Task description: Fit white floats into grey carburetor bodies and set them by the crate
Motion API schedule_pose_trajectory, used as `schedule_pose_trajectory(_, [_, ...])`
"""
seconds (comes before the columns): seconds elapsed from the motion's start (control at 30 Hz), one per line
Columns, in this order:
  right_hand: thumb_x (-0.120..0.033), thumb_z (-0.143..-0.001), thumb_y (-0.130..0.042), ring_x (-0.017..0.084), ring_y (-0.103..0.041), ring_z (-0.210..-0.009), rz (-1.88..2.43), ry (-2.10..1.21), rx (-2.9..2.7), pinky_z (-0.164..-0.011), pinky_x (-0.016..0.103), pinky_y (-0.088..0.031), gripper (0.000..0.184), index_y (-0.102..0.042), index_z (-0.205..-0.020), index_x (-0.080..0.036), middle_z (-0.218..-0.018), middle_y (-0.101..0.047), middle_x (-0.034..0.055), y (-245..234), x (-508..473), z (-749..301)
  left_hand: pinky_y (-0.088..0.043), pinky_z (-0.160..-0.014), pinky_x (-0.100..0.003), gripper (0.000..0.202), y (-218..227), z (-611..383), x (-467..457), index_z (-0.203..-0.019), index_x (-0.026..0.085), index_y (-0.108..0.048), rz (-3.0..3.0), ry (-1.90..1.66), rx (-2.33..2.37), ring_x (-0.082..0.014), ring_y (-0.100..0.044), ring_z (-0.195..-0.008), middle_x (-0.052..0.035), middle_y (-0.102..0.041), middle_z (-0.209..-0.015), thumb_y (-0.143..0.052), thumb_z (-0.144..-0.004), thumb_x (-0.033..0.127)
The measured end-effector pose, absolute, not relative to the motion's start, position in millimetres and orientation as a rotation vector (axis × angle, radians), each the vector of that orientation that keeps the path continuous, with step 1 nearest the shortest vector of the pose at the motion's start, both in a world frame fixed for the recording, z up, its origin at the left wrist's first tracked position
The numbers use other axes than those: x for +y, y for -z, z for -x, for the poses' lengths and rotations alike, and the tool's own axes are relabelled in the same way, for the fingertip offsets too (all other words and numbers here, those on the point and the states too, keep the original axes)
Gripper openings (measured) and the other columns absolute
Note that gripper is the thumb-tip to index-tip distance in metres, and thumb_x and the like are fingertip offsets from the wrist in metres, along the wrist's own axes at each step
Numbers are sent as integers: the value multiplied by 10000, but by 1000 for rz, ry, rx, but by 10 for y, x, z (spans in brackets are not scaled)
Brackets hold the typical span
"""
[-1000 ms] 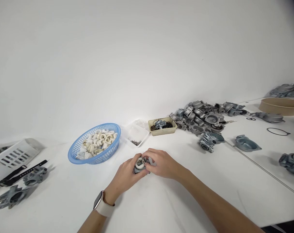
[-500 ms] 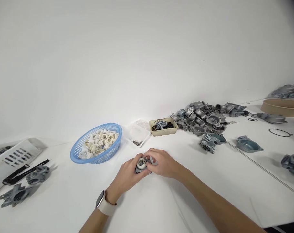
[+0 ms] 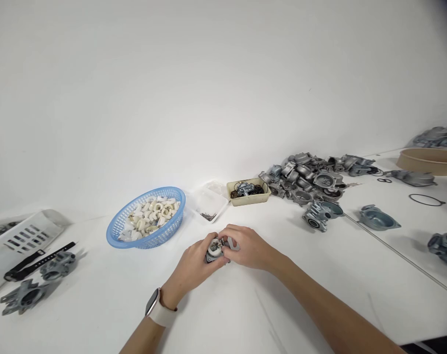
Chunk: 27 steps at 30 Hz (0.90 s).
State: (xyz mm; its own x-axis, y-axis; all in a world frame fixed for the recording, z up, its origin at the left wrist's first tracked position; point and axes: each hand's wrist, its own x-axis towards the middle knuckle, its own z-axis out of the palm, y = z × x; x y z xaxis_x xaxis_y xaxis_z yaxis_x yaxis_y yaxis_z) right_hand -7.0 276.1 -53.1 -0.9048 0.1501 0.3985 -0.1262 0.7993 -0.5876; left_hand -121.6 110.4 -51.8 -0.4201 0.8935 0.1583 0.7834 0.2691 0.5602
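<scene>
My left hand [image 3: 194,264] clamps casting [image 3: 209,258]; right hand [image 3: 250,249] at ring [image 3: 212,253], can't tell pinch. Uneven push could tilt ring.

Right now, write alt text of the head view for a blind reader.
The left hand holds, and the right hand touches, a metal part with a white piece in it, at a table. Beyond are a blue basket of white pieces, a tray, a cream box and, to the right, a heap of metal parts.
</scene>
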Motion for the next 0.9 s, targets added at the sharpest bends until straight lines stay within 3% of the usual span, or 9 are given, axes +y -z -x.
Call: schedule_pose_trajectory(0.9, [-183,-859,-544,120,-534,-760,58,-760,-2675,-670,250,-349,152,-637,-967,-235,-907,-633,-21,447,2745,12,-466,-748,-302,407,518,1217,1097,-1275,304,-509,-1581,-834,2331,-229,-653,-891,-11,-708,-1050,-592,-915,475])
